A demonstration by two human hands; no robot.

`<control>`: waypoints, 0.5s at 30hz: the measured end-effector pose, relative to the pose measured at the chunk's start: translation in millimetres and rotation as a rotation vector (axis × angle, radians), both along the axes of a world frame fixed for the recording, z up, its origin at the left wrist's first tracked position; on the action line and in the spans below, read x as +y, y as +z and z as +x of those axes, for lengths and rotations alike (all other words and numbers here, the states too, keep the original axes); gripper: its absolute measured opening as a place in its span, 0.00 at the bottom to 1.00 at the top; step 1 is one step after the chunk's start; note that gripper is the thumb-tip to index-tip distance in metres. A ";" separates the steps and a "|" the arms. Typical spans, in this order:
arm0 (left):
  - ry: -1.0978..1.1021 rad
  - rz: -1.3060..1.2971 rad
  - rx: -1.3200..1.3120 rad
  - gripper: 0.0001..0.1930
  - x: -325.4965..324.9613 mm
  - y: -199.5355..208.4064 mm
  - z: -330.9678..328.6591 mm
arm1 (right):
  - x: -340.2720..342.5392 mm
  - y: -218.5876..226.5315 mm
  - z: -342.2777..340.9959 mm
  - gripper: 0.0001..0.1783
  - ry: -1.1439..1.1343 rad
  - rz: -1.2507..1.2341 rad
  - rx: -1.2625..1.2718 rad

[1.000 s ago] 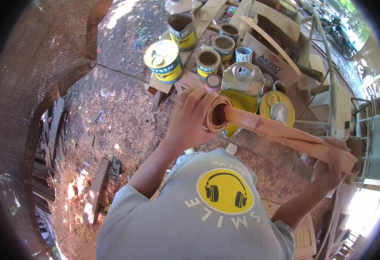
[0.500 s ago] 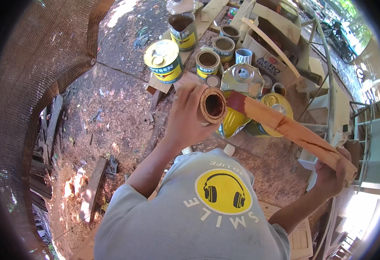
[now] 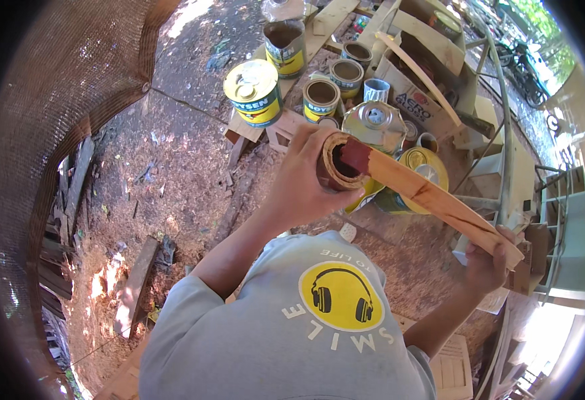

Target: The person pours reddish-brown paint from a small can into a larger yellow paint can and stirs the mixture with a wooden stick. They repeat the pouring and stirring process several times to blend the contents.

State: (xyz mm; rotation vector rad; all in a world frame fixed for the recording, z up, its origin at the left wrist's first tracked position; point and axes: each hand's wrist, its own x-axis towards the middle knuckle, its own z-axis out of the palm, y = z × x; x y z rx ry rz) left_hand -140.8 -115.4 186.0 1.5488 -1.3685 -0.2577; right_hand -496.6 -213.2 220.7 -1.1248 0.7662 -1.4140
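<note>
My left hand point(image 3: 296, 179) is wrapped round a small open can point(image 3: 338, 175) with a crusted brown rim and a dark inside. The can's mouth is tilted up towards the stick. In my right hand point(image 3: 487, 268) is the far-right end of a long, flat wooden stick point(image 3: 432, 195). Its other end is coated dark red and lies at the can's mouth, over the opening or just inside it. Behind the can stands a cut-open metal container point(image 3: 374, 123) with a ragged silvery top, partly hidden by the stick.
A yellow-topped paint can point(image 3: 252, 97) and open, brown-stained cans point(image 3: 320, 100) stand ahead. A cardboard box point(image 3: 409, 90) and wood pieces are at the far right. Brown netting point(image 3: 72, 87) hangs on the left. A loose plank point(image 3: 137, 283) lies on the littered ground point(image 3: 166, 180).
The stick has moved left, so its red end now overlaps the can's mouth instead of sitting beside it. The can has shifted slightly right and tilted towards the stick.
</note>
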 end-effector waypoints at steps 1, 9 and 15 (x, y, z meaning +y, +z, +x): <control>-0.006 -0.008 0.014 0.43 -0.3 0.4 -0.8 | -1.1 -4.9 0.7 0.27 0.023 0.020 -0.024; -0.001 -0.025 -0.002 0.38 -3.8 7.2 -5.8 | -6.8 -45.0 -13.3 0.26 0.142 -0.009 -0.077; 0.003 0.006 -0.038 0.39 -2.9 7.1 -7.8 | -2.6 -62.1 -6.1 0.27 0.164 0.074 -0.206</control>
